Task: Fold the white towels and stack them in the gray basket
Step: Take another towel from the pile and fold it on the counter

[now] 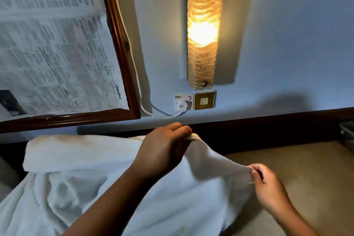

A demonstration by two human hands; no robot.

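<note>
White towel [115,178]: lay rumpled on a beige surface [310,168], its right edge lifted taut between both hands. Left hand [162,149]: fingers curled, pinched the far corner. Right hand [268,184]: fingertips pinched the near corner. Wall lamp [204,28]: lit, above.

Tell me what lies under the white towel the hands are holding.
Only the tan surface shows, passing under the white towel that the left hand and right hand pinch. Anything else beneath is covered by cloth.
</note>
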